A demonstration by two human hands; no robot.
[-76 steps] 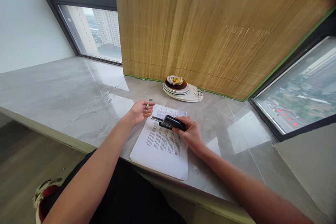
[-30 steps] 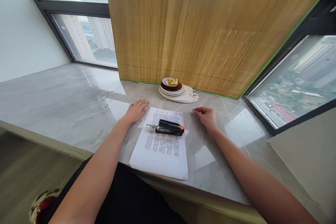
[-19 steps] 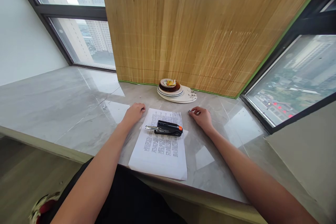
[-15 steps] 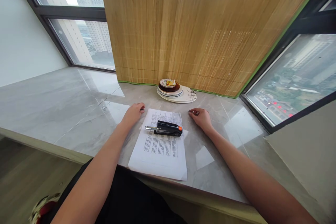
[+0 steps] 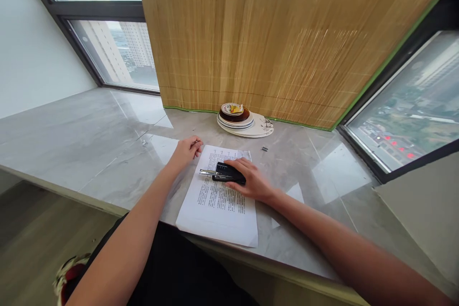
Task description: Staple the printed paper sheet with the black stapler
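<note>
A black stapler (image 5: pixel 220 172) lies on printed sheets of paper (image 5: pixel 218 222), its silvery metal tray (image 5: pixel 208 172) sticking out to the left. My right hand (image 5: pixel 253 179) is closed round the stapler's right end, thumb on the near side and fingers on the far side. That end is hidden under the palm. Beside the paper's far left corner rests my left hand (image 5: pixel 186 153) with its fingers curled in; whether they hold anything is hidden. Small dark strips (image 5: pixel 264 148), perhaps staples, lie on the grey counter (image 5: pixel 118 138) right of the paper's far corner.
A stack of plates (image 5: pixel 234 122) stands at the back, against a hanging bamboo blind (image 5: pixel 244 33). A small clear object (image 5: pixel 144 143) lies left of my left hand. Windows flank the blind, and the counter's front edge runs just below the paper.
My right hand has moved left and nearer, from the counter onto the stapler, and closed on it. The small dark strips now show where its fingertips were. My left hand stays near the paper's corner.
</note>
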